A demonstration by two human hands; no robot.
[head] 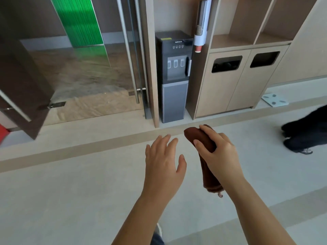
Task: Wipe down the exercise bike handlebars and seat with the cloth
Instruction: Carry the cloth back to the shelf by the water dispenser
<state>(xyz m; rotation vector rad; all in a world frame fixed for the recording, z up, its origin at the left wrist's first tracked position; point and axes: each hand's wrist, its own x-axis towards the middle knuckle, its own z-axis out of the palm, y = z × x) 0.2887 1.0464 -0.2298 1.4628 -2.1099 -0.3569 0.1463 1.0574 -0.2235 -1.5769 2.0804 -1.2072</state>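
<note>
Head view: right hand (219, 156) fingers curled round rolled brown cloth (203, 138); left hand (162, 161) spread, empty.

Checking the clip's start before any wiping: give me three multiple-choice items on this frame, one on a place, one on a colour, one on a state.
1. Where does the water dispenser stand? A. between the glass door and the bin cabinet; B. on a shelf; C. outside the door.
2. The cloth's colour? A. white; B. brown; C. green.
3. The left hand is: A. gripping the cloth; B. open, empty; C. on the door.
Answers: 1 A, it fills that niche; 2 B, a brown roll; 3 B, spread, holding nothing; the right hand grips the cloth.
</note>
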